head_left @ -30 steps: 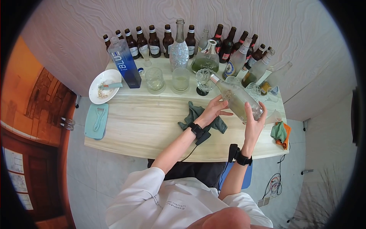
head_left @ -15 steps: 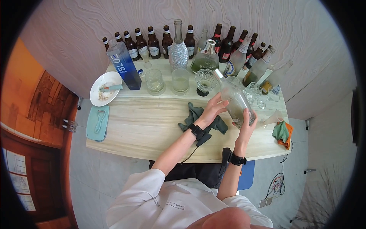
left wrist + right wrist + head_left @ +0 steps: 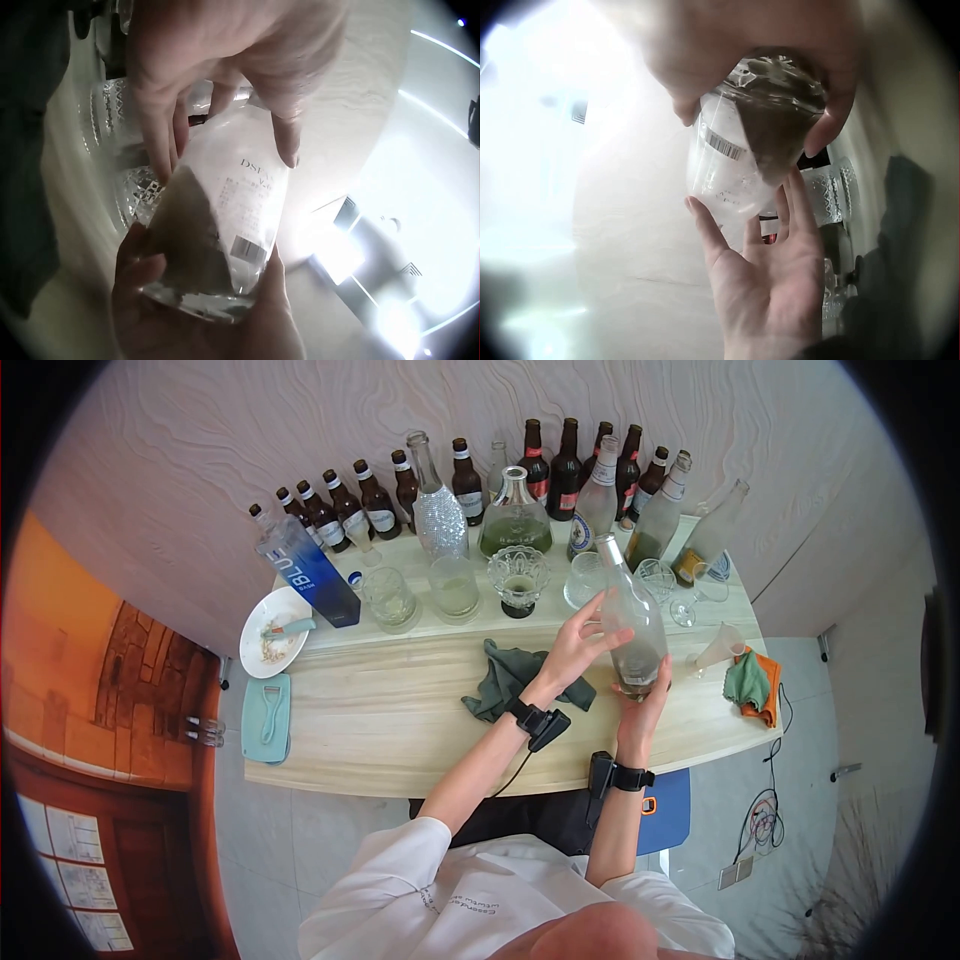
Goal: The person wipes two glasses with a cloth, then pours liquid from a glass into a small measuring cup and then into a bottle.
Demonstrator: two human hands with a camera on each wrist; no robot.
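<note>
A clear glass bottle [image 3: 636, 625] is held nearly upright above the table's right half, its neck tilted slightly left. My right hand [image 3: 642, 710] grips its base from below. The left hand [image 3: 580, 648] curves round the upper body, thumb on one side and fingers on the other. Printed text and a barcode show on the bottle [image 3: 238, 202] in the left wrist view, between the left hand [image 3: 232, 52] and the right hand [image 3: 210, 322]. From the right wrist, the bottle's base [image 3: 776, 79] lies within the right hand [image 3: 757, 30], with the left hand [image 3: 769, 285] at the far end.
A dark green cloth [image 3: 505, 680] lies left of the bottle. Behind stand a stemmed dessert glass [image 3: 519, 578], tumblers [image 3: 391, 600] and rows of bottles [image 3: 565, 470]. A blue bottle [image 3: 315, 575], white bowl [image 3: 275, 632] and cutting board [image 3: 266, 718] are left; folded cloths [image 3: 752, 686] lie right.
The bottle has swung from a strong leftward slant to nearly upright, with the right hand moving down under its base. The head view has turned, shifting the table's contents.
</note>
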